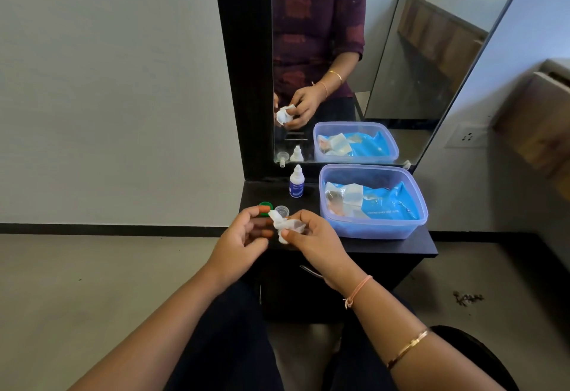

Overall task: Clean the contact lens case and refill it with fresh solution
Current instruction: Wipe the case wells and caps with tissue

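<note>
My right hand pinches a crumpled white tissue above the front of the black dresser top. My left hand is curled beside it, its fingertips on the tissue's left end. Whether anything is wrapped inside the tissue is hidden. Just behind my hands, a green lens case cap and a clear lens case cup lie on the dresser top. The white solution bottle stands upright by the mirror, closed.
A clear plastic tub holding a blue wipes pack and tissues fills the right half of the dresser top. The mirror rises directly behind. A drawer handle shows below the top's front edge.
</note>
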